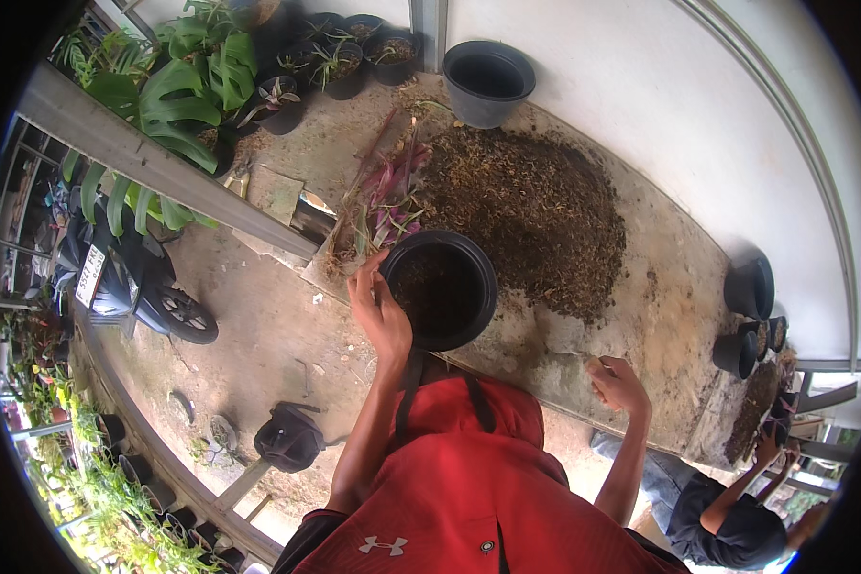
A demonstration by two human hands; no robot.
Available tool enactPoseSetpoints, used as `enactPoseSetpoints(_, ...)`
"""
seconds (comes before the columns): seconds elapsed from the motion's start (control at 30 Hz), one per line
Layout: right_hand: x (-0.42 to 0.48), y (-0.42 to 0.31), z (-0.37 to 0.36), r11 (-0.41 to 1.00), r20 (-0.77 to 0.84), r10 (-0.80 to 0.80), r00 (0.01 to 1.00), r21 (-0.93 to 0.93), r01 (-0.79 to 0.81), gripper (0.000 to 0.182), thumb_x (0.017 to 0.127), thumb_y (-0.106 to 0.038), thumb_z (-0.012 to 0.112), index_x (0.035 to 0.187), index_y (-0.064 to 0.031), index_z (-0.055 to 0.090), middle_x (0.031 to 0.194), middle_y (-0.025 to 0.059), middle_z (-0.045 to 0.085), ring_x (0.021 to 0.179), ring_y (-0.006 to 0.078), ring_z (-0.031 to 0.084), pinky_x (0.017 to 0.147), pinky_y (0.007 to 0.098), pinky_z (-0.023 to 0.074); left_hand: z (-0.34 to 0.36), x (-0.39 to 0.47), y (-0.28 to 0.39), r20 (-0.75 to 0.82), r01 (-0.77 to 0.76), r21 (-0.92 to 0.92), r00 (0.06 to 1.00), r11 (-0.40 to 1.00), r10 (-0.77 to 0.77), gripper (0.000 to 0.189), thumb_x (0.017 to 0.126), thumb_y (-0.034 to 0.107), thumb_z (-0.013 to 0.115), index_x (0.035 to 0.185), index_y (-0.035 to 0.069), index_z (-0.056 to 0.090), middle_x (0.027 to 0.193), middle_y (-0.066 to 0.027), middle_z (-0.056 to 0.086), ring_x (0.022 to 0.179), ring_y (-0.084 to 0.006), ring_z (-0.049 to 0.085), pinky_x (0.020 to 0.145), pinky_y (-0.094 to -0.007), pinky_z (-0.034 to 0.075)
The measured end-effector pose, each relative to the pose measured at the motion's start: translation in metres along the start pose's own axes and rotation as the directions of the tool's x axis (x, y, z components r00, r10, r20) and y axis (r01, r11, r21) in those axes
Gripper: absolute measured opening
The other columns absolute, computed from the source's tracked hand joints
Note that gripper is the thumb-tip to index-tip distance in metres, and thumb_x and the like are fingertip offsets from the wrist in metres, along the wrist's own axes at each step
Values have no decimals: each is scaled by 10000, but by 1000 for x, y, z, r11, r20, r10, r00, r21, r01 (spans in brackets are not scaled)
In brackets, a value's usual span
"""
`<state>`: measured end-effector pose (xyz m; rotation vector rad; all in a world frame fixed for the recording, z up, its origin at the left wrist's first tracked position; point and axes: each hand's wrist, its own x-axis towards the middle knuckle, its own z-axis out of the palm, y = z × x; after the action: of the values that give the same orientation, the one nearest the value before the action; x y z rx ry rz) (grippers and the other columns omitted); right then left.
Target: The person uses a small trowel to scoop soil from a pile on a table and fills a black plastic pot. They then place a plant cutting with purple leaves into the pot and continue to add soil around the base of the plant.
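Observation:
Before me at the near edge of the concrete ledge is a black plastic pot (489,301), with dark soil (434,287) low inside. My left hand (384,308) is at the pot's left side, its fingers apart and reaching up beside the rim, not wrapped around it. Over the bare concrete to the right hovers my right hand (617,386), with its fingers curled in. Whether something small is pinched there is unclear. A broad heap of brown potting mix (531,215) spreads just beyond the pot. Uprooted purple-leaved plants (384,194) lie left of the heap.
A larger black pot (488,86) stands by the white wall. Pruning shears (238,181) lie near a metal post (165,161). Potted plants (344,68) line the back left. Smaller pots (750,287) stand right, near another person (725,513). A motorcycle (136,287) is parked at left.

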<state>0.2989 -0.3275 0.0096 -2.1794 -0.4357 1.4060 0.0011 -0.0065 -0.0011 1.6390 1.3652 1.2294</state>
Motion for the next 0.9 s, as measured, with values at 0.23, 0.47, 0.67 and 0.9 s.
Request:
enactPoseSetpoints(0.23, -12, -18, 12, 999, -74, 11, 997, -47, -15, 405, 1083, -419, 651, 1002, -22, 663, 672, 22, 608, 545, 109, 549, 474, 322, 406, 1, -1, -8, -23, -23, -20, 999, 1000, 22, 313, 1082, -47, 475, 1268, 27, 716, 1232, -145, 705, 1123, -309, 599, 1017, -418, 472)
enactPoseSetpoints(0.47, -41, -34, 5, 968, -147, -134, 980, -233, 98, 427, 1084, -398, 678, 896, -16, 666, 614, 15, 587, 513, 95, 536, 478, 318, 411, 3, -1, -7, -31, -29, -16, 999, 999, 28, 318, 1071, -53, 489, 1262, 38, 726, 1220, -142, 705, 1112, -310, 598, 1009, -413, 473)
enactPoseSetpoints(0.67, -68, -73, -22, 944, -84, -222, 971, -267, 193, 394, 1059, -369, 722, 1125, 15, 779, 645, 19, 628, 549, 78, 569, 512, 295, 440, 2, -3, -7, -48, -30, -1, 998, 1000, 30, 357, 1023, -95, 508, 1271, 45, 723, 1208, -128, 709, 1053, -292, 573, 978, -389, 469)
enactPoseSetpoints(0.9, -85, -148, -34, 835, 46, -416, 908, -375, 402, 329, 1057, -226, 730, 1214, 62, 746, 696, -4, 648, 562, 54, 564, 513, 264, 437, 3, -2, -8, -71, -91, -7, 993, 996, 91, 350, 1036, -78, 507, 1278, 58, 719, 1190, -129, 696, 1054, -298, 571, 983, -400, 462)
